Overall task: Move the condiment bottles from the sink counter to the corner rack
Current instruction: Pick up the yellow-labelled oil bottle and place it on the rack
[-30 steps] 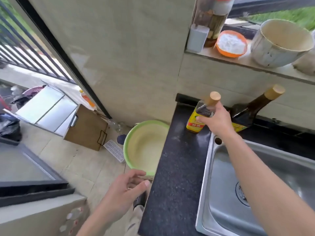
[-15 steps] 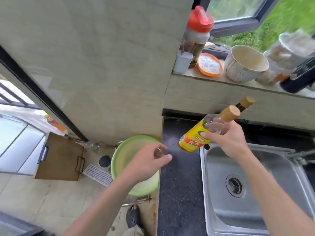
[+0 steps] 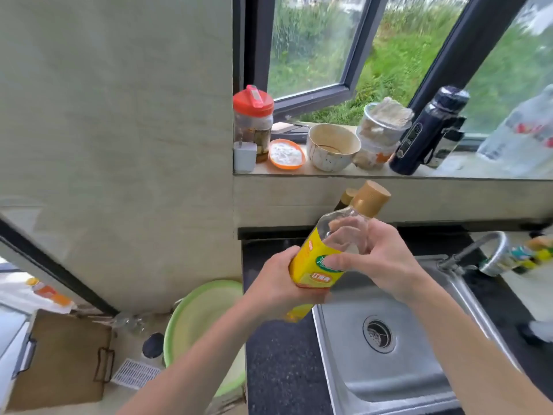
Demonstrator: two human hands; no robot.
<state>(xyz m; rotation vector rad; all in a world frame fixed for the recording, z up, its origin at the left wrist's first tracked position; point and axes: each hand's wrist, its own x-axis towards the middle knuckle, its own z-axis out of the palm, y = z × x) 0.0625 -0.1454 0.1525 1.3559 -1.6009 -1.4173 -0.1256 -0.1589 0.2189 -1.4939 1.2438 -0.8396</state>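
Observation:
A clear bottle with a yellow label [image 3: 324, 259] and a tan cap is held tilted above the black counter [image 3: 281, 363], left of the sink. My left hand [image 3: 276, 283] wraps its lower end from the left. My right hand [image 3: 380, 262] grips its clear shoulder from the right. Behind the bottle only the tan cap of a dark bottle [image 3: 348, 196] shows, standing at the back of the counter. No corner rack is in view.
A steel sink [image 3: 386, 348] with a faucet [image 3: 475, 250] lies to the right. The windowsill [image 3: 329, 173] holds a red-lidded jar [image 3: 253, 121], an orange dish, a bowl, a glass jar and a dark flask [image 3: 428, 130]. On the floor sit a green basin [image 3: 194, 322] and a brown board.
My right hand lifted the yellow-labelled bottle off the counter and brought it toward me. My left hand rose from beside the basin and took hold of its lower end.

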